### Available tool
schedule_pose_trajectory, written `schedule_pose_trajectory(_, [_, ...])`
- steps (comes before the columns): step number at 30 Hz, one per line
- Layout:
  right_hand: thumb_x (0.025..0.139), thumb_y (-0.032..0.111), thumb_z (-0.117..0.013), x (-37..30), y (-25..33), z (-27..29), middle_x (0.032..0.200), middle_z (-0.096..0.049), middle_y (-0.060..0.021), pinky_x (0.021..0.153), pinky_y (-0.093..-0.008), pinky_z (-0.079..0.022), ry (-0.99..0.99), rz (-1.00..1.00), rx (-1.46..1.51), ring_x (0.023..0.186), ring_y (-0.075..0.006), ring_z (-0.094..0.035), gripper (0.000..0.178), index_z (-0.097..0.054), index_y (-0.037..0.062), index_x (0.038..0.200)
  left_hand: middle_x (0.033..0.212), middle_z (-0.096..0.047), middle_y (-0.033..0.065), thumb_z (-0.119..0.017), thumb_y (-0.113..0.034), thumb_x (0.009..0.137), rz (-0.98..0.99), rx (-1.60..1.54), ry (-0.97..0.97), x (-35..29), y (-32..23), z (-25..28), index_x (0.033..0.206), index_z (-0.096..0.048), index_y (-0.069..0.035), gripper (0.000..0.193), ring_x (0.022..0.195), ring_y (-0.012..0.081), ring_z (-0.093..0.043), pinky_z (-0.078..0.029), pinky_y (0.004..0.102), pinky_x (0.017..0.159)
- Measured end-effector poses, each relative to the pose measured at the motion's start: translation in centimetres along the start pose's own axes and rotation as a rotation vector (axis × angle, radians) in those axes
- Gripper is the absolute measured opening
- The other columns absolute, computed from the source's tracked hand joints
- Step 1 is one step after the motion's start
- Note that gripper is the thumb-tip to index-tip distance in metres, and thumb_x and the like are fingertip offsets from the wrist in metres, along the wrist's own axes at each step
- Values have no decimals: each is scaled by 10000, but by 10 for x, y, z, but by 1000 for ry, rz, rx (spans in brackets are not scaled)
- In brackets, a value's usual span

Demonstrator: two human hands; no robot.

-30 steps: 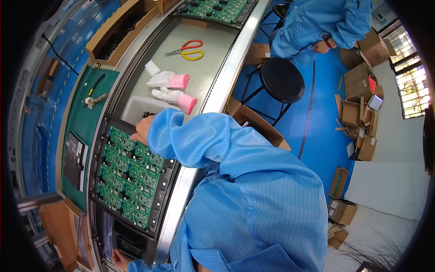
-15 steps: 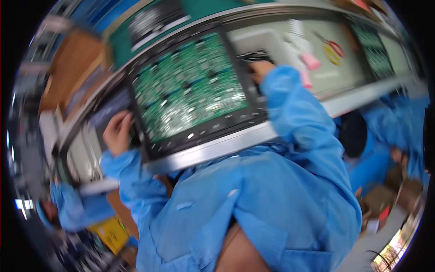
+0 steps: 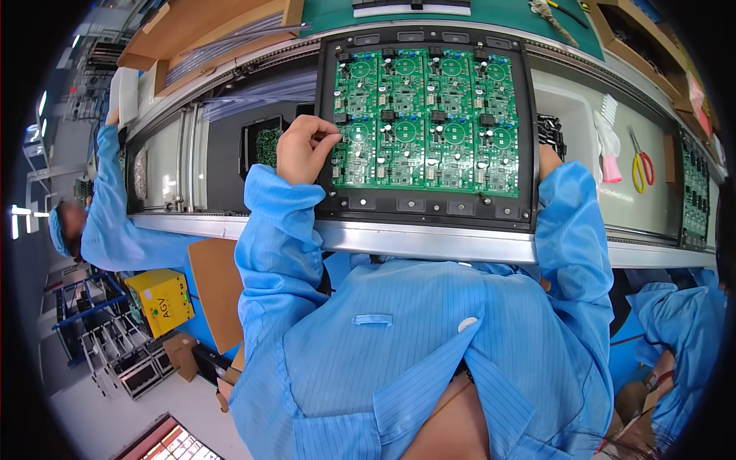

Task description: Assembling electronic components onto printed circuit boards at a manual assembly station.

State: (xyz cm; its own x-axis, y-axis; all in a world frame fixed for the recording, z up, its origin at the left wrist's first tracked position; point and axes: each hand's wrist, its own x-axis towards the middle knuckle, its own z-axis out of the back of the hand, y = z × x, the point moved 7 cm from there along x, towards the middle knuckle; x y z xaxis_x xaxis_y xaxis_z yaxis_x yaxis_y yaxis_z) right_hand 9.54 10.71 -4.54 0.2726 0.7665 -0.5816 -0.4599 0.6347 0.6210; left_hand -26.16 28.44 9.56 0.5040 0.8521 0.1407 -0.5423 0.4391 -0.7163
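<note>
A green circuit board panel (image 3: 426,123) of repeated sections, with black, blue and white parts on it, lies in a black carrier frame (image 3: 460,205) in front of me. My left hand (image 3: 305,149) is at the panel's left edge, thumb and forefinger pinched together; anything between them is too small to make out. My right hand (image 3: 549,159) is just past the carrier's right side, by a white bin (image 3: 571,98) holding black parts (image 3: 550,132). Its fingers are mostly hidden, so whether it grips something does not show.
Red-and-yellow-handled scissors (image 3: 642,170) and a white-and-pink item (image 3: 608,146) lie right of the bin. A black box of small green parts (image 3: 264,144) stands left of my left hand. A metal rail (image 3: 429,239) runs along the near edge. Co-workers in blue sit either side.
My view has turned and steadied. My left hand has gone from outside the carrier's left side to the panel's left edge. My right hand stays by the bin of black parts.
</note>
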Motion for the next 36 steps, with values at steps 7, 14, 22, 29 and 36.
schedule_pose_trajectory(7, [822, 338, -503, 0, -1, 3, 894, -641, -208, 704, -315, -464, -66, -19, -72, 761, -228, -599, 500, -576, -115, 1020, 810, -541, 24, -647, -14, 722, -49, 139, 73, 2, -3, -5, 792, -645, -33, 72, 601, 126, -490, -422, 228, 553])
schedule_pose_trajectory(14, [829, 322, -491, -3, 0, 5, 876, -641, -213, 692, -315, -461, -101, -24, -24, 749, -225, -595, 493, -573, -128, 1014, 818, -532, 13, -645, -43, 737, -55, 215, 81, 2, -2, -8, 798, -651, -62, 65, 606, 143, -499, -424, 248, 567])
schedule_pose_trajectory(22, [834, 309, -449, 10, -12, 0, 924, -636, -218, 735, -395, -457, -89, 11, -106, 810, -362, -604, 401, -612, -25, 985, 811, -527, 4, -644, -88, 746, -93, 299, 64, 1, -10, -10, 799, -655, -83, 54, 621, 160, -514, -429, 262, 575])
schedule_pose_trajectory(29, [816, 192, -499, 9, -38, 34, 885, -632, -148, 669, -319, -455, -374, 218, -393, 727, -243, -596, 308, -609, -11, 1020, 799, -536, -16, -650, -106, 722, -273, 470, 31, 2, -30, -24, 798, -663, -95, 78, 648, 184, -539, -445, 278, 595])
schedule_pose_trajectory(36, [756, -90, -550, -54, 19, 67, 831, -599, -121, 701, -228, -510, -466, 328, 588, 751, -175, -621, 308, -544, -17, 1056, 825, -557, -7, -647, -65, 741, -315, 450, 33, -8, -31, -8, 841, -671, -74, 103, 640, 177, -537, -438, 247, 602])
